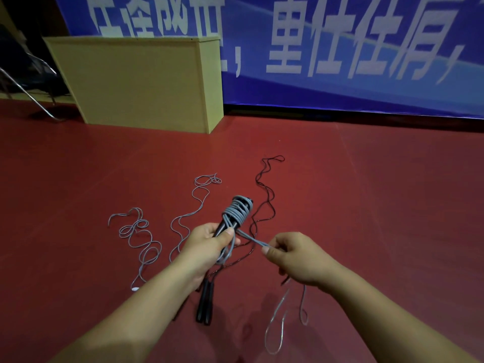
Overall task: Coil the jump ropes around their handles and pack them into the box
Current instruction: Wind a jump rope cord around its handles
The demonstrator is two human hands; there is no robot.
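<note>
Rope (237, 210), grey, partly coiled round black handles (225, 226) at centre of head view, above red floor (366, 205). Left hand (209, 242) curled tight about the handles below the coil, thumb pressing on cord. Right hand (293, 255) just right of it, pinching a taut stretch of the same grey cord between thumb and fingers; remaining slack hanging in a loop (277, 331) at near right. Several turns already on, so this rope perhaps half wound, with the tail still to wrap and tuck.

Left to do, judging by what lies about: two more grey ropes (141, 237) loose and tangled on the floor at left and left of centre, a thin black rope (267, 195) stretched away at far centre, and a second pair of handles (205, 305) lying on the floor near, under the left wrist. None of these coiled. Yellow box (136, 82) at far left, well apart from the hands; inside not visible, so cannot tell whether anything is packed.
</note>
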